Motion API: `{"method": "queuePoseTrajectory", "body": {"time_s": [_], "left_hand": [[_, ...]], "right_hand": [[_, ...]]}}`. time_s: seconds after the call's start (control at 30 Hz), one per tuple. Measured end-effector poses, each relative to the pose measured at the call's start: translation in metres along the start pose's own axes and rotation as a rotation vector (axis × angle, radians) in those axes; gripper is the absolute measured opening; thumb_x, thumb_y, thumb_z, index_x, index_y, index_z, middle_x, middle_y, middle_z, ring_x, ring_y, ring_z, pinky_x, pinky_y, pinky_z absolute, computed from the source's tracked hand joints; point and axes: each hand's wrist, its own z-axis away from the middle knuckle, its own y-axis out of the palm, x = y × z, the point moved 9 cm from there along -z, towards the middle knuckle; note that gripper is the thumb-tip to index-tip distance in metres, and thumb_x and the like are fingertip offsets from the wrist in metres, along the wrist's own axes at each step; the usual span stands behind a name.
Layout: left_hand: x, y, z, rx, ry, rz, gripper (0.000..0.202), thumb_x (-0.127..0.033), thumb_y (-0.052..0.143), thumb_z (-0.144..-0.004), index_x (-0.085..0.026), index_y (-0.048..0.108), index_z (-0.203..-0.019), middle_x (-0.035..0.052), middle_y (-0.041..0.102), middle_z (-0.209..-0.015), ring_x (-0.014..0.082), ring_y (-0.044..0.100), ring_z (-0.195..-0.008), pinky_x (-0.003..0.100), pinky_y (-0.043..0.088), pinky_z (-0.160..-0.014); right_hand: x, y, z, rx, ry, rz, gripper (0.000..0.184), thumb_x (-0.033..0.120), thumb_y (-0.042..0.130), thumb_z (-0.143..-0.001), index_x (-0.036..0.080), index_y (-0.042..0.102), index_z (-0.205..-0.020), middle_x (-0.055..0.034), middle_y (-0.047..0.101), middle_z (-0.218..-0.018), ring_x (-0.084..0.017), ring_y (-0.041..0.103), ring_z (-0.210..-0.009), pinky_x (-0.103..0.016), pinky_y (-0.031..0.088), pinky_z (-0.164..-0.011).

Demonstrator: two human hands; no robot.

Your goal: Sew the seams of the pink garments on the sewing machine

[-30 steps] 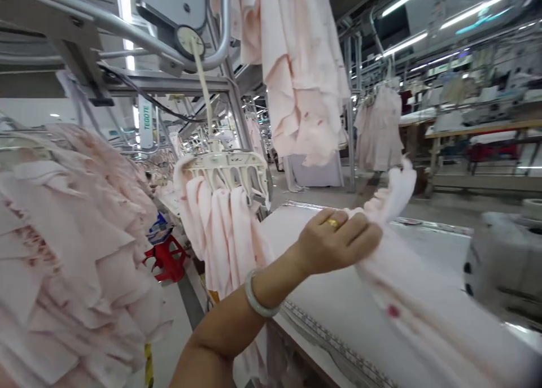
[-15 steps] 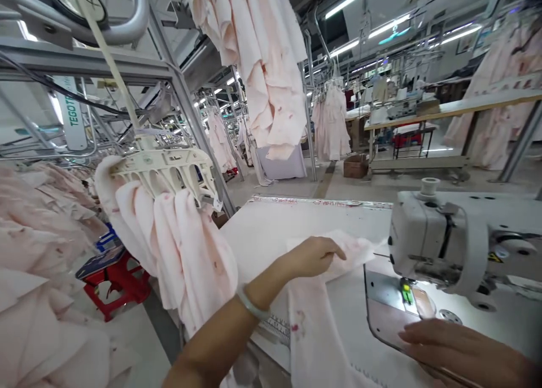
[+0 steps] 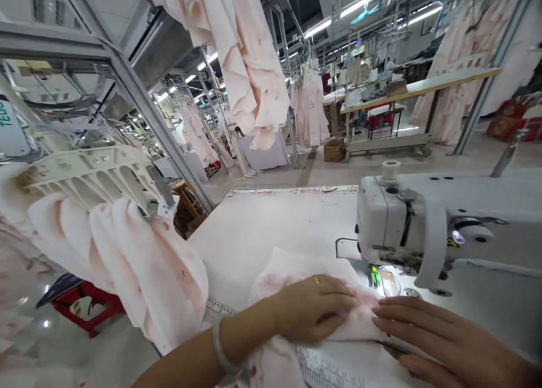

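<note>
Bringing cloth [image 3: 282,264] within reach of the presser foot [image 3: 375,276], four o'clock: my left hand [image 3: 313,310] curled, grip unclear; right hand [image 3: 442,334] open.

fabric [image 3: 277,268] lies on the table [image 3: 271,221] — sewing machine [image 3: 423,207] right, hanger [image 3: 99,163] left.

Riding on the wearer's head, this single view pitches forward and down across the white tabletop [image 3: 271,224], left forearm [image 3: 182,348] cutting in from the bottom edge! The left hand [image 3: 317,309] and right hand [image 3: 440,334] sit near the lens, sewing machine [image 3: 398,224] close by at right, while the wide view runs on, deep across the floor [image 3: 334,172], up to the ceiling lights [image 3: 359,4].
</note>
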Motion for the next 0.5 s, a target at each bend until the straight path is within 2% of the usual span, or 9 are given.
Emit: {"method": "queuePoseTrajectory", "body": {"time_s": [0.1,0.23,0.3,0.37,0.43,0.5], "left_hand": [[-0.019,0.002,0.001,0.07,0.044,-0.146,0.042,-0.021,0.047,-0.113,-0.008,0.064,-0.148,0.0199,0.075,-0.143,0.0289,0.067,-0.143,0.048,0.049,-0.13],[-0.027,0.0,-0.001,0.135,0.07,-0.356,0.042,-0.025,0.045,-0.115,-0.008,0.067,-0.147,0.0166,0.077,-0.14,0.0322,0.066,-0.145,0.059,0.036,-0.137],[-0.028,-0.001,-0.001,0.122,0.095,-0.39,0.042,-0.024,0.043,-0.116,-0.006,0.067,-0.146,0.0162,0.075,-0.147,0.0316,0.061,-0.152,0.055,0.035,-0.139],[-0.028,0.0,-0.001,0.092,0.117,-0.36,0.044,-0.022,0.041,-0.117,-0.003,0.066,-0.148,0.0177,0.072,-0.153,0.0292,0.061,-0.153,0.048,0.041,-0.136],[-0.025,0.003,-0.002,0.064,0.13,-0.289,0.047,-0.021,0.038,-0.117,0.0,0.065,-0.149,0.0206,0.072,-0.153,0.027,0.064,-0.15,0.043,0.048,-0.132],[-0.02,0.008,-0.007,0.051,0.141,-0.223,0.048,-0.021,0.037,-0.117,0.001,0.066,-0.148,0.0223,0.073,-0.152,0.0272,0.066,-0.148,0.043,0.05,-0.13]], "right_hand": [[0.021,-0.008,-0.022,0.03,-0.071,0.005,0.062,0.046,0.076,-0.104,0.041,0.062,-0.164,-0.0003,0.075,-0.152,-0.031,0.079,-0.129,-0.041,0.071,-0.105],[0.032,-0.018,-0.032,-0.008,-0.071,0.044,0.051,0.047,0.071,-0.107,0.039,0.068,-0.157,0.0012,0.077,-0.149,-0.028,0.082,-0.123,-0.041,0.075,-0.095],[0.032,-0.019,-0.03,-0.023,-0.056,0.038,0.051,0.045,0.07,-0.108,0.037,0.067,-0.158,0.0008,0.078,-0.147,-0.028,0.082,-0.122,-0.041,0.074,-0.096],[0.032,-0.021,-0.03,-0.043,-0.056,0.033,0.051,0.045,0.069,-0.109,0.035,0.066,-0.159,-0.0007,0.08,-0.145,-0.026,0.082,-0.121,-0.04,0.073,-0.098],[0.035,-0.025,-0.032,-0.071,-0.081,0.049,0.047,0.044,0.066,-0.111,0.031,0.069,-0.156,-0.0026,0.081,-0.141,-0.025,0.083,-0.119,-0.038,0.071,-0.1],[0.041,-0.034,-0.039,-0.099,-0.131,0.085,0.041,0.041,0.063,-0.114,0.026,0.072,-0.151,-0.0045,0.084,-0.135,-0.023,0.083,-0.116,-0.037,0.068,-0.101]]}}
